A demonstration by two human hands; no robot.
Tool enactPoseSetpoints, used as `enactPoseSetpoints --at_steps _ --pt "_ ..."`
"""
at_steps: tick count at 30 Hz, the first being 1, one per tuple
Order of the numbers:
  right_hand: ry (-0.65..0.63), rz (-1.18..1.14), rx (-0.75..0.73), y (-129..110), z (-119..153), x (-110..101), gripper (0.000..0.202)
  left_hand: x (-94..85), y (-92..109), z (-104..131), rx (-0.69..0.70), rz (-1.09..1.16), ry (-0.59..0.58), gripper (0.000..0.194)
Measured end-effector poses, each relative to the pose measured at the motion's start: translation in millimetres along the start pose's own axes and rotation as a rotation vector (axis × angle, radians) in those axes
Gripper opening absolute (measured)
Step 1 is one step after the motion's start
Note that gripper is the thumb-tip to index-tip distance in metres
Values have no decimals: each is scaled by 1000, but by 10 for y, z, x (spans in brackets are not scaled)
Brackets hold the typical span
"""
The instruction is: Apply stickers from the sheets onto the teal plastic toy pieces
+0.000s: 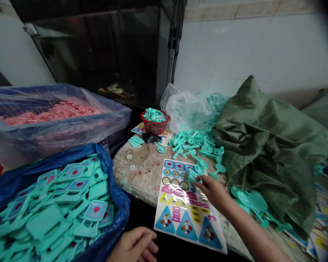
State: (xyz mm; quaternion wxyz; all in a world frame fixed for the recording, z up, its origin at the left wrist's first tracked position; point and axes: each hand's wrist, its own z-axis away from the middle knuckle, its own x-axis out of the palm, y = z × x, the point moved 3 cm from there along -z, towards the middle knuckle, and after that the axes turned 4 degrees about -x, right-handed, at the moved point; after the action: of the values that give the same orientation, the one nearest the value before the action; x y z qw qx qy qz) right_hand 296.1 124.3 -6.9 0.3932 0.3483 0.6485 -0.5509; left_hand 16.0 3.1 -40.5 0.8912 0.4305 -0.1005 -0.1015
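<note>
A pale wall (243, 58) is rising from twelve to two o'clock in my view, behind a stained, scuffed table (142, 167), where a thin, glossy sticker sheet (168, 198) is lying flat at five. My right hand (213, 189) is hanging over the sheet's one o'clock, fingertips at a smooth teal piece (191, 174); whether they are gripping it or only touching, I cannot tell. My left hand (135, 245) is curling loosely at the sheet's eight o'clock, holding nothing. I am judging that light fingertips would spare the sheet from creasing. Beyond, slim-handled plastic pieces (191, 140) are heaping at twelve, a wrinkled green sack (262, 123) is slumping at three, and flat, square-headed paddles (45, 222) are piling at eight.
</note>
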Motion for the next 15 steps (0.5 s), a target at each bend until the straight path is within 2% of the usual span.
enactPoseSetpoints --at_steps 4,6,8,12,15 --pt "-19 -139 -171 -471 415 85 18 296 332 -192 71 351 -156 56" --pt "-54 -189 -214 -672 612 175 19 436 497 -292 138 466 -239 52" --pt "-104 -194 -200 -798 746 258 21 528 593 -374 174 532 -269 45" --pt "-159 -336 -165 -871 806 280 22 553 603 -443 168 591 -224 37" --pt "-112 -574 -4 -787 720 164 31 503 592 -431 167 605 -214 38"
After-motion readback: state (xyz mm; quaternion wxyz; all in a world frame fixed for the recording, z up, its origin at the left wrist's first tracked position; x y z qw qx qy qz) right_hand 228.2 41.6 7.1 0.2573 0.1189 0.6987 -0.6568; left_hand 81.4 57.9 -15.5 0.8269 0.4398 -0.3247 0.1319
